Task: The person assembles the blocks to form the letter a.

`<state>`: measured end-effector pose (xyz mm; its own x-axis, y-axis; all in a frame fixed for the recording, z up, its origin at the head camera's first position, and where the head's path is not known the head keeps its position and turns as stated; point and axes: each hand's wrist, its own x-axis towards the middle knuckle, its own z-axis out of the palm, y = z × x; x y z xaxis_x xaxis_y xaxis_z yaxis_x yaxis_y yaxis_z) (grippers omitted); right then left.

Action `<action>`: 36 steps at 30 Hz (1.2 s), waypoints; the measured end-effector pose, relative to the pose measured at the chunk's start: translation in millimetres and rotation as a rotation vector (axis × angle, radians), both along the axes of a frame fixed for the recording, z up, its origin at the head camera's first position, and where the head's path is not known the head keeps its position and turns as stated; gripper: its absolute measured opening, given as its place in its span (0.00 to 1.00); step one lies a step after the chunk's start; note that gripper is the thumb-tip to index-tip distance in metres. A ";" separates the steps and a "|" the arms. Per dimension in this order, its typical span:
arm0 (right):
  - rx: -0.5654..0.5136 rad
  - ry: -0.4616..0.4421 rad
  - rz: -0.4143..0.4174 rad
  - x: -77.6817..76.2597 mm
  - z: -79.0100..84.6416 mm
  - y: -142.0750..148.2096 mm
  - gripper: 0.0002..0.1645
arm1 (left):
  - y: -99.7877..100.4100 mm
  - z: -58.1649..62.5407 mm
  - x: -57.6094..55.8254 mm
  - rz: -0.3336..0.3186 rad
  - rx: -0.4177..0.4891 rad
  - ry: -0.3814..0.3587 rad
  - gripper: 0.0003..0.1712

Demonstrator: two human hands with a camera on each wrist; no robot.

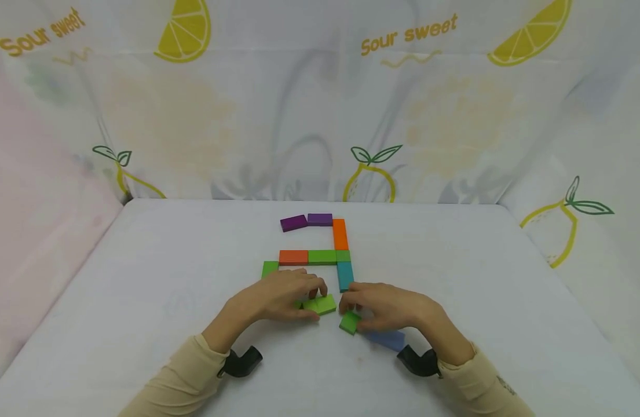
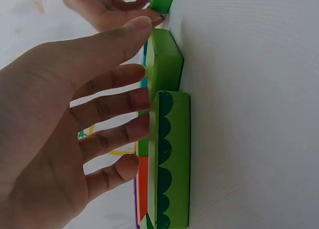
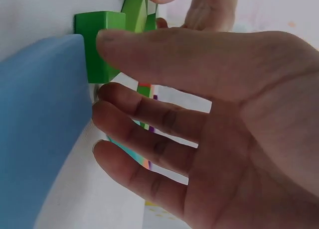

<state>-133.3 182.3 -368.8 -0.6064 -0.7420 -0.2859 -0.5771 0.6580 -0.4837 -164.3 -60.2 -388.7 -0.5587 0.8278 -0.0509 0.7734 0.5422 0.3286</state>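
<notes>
My left hand hovers around a light green block, thumb and fingers spread to either side of it. The fingers look fairly straight in the left wrist view. Beside that block lies a long green block with dark scallops, mostly hidden under the hand in the head view. My right hand pinches a small green block between thumb and index finger, the other fingers loosely bent. A blue block lies on the table below the right hand, partly covered by it.
Behind the hands, blocks form a line: two purple blocks, an orange block, a red-orange block, green blocks and a teal block. Another green block shows beyond the left hand. White cloth covers the table.
</notes>
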 end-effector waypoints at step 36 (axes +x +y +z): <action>0.026 -0.017 -0.096 -4.7 -4.2 -2.7 0.15 | 4.5 -2.1 2.7 0.035 -0.001 -0.057 0.21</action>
<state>-138.0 179.6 -373.0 -0.6690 -0.6730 -0.3154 -0.5025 0.7223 -0.4752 -161.6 -55.7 -390.7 -0.5838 0.8075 -0.0841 0.7336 0.5691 0.3714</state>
